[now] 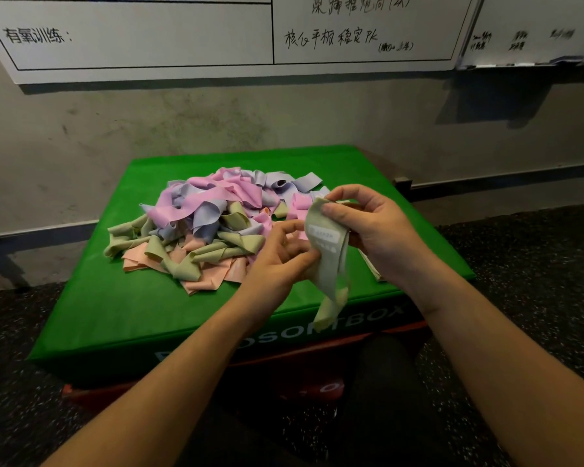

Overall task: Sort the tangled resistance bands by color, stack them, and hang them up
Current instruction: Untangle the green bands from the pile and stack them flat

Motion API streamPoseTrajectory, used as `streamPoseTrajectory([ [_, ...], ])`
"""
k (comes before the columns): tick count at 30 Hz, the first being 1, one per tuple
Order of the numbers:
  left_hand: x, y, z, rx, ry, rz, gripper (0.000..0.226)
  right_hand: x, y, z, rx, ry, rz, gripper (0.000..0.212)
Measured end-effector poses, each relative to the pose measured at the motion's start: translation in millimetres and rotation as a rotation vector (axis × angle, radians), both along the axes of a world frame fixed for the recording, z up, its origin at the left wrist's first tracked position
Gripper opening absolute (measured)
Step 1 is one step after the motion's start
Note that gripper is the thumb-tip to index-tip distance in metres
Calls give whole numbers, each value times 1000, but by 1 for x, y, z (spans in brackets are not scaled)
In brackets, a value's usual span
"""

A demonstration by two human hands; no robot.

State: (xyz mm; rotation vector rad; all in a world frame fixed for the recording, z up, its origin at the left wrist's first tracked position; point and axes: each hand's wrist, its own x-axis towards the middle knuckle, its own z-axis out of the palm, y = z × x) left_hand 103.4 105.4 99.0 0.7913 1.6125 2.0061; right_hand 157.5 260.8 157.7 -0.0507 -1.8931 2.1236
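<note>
A tangled pile of resistance bands [213, 224] in pink, lavender, olive green and peach lies on a green soft box [122, 311]. To the right of the pile, above the box's front right part, both hands hold one olive green band [329, 261] with a white label. My right hand [371, 227] pinches its upper end between thumb and fingers. My left hand [280, 251] grips its left edge lower down. The band's loose end hangs over the box's front edge.
The green box sits on a red box [317, 375] on dark speckled floor. A stained wall stands behind it with whiteboards [216, 35] above. Under my right hand a pale flat edge [371, 267] lies on the box.
</note>
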Motion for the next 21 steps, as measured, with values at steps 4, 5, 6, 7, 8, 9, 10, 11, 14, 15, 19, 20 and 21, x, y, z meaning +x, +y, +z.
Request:
streamPoseTrajectory([
  [4, 4, 9, -4, -121, 91, -10, 20, -2, 3, 4, -21, 36, -2, 14],
  [5, 5, 11, -5, -119, 85, -1, 18, -3, 4, 2, -39, 31, -8, 14],
  [6, 6, 12, -6, -113, 81, 15, 17, -3, 5, 0, -61, 18, -13, 13],
  [7, 6, 13, -7, -107, 80, 38, 15, -3, 5, -4, -76, 4, -22, 12],
  [8, 6, 15, -8, -98, 77, 65, 15, -3, 5, -8, -80, -12, -36, 11],
  [9, 7, 16, -9, -78, 65, 92, 15, -3, 4, -13, -80, -26, -57, 11],
  [10, 7, 17, -11, -58, 45, 119, 15, -2, 4, -17, -93, -42, -81, 13],
  [11, 7, 18, -13, -43, 27, 151, 14, -1, 3, -21, -119, -61, -104, 16],
  [14, 8, 20, -16, -27, -46, 213, 14, 5, 4, -35, -179, -150, -122, 40],
  [15, 8, 21, -17, -18, -78, 213, 15, 7, 4, -40, -167, -191, -111, 46],
  [19, 6, 26, -16, 99, -245, 209, 18, 13, -1, -60, -100, -305, -59, 35],
  [20, 3, 27, -16, 149, -295, 213, 20, 15, -2, -65, -75, -325, -54, 32],
  [21, -1, 29, -16, 194, -343, 217, 23, 16, -2, -72, -26, -343, -46, 32],
])
